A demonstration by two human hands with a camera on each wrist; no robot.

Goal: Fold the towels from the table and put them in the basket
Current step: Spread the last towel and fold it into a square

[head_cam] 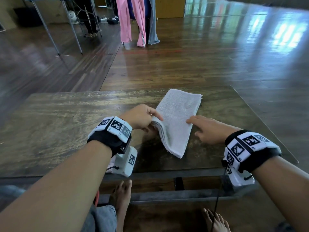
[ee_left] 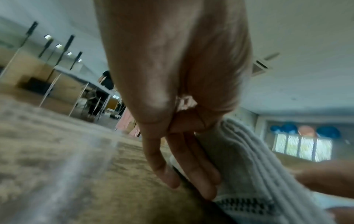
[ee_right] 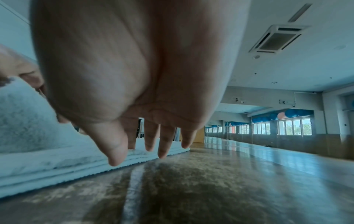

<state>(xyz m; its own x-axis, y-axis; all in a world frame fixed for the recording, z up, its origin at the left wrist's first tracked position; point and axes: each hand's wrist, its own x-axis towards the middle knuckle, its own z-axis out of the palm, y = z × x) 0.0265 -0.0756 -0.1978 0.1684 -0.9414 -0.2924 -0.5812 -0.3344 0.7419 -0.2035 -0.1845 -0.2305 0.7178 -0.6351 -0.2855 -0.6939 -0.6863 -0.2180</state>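
Towel point(head_cam: 177, 121) on table point(head_cam: 66, 124), between hands

A dark, worn wooden surface point(head_cam: 58, 124) with pale scuffing along its far edge carries one folded white towel point(head_cam: 178, 114). The towel lies right of centre, running from near the far edge back toward the near side, its far end flat on the wood and its near left edge lifted off it in stacked layers.

No readable text, brands or numbers anywhere. Only signs: black-and-white square marker codes on the left wristband point(head_cam: 115, 127) at centre left and the right wristband point(head_cam: 247, 144) at lower right of the head view; they carry no letters or digits.
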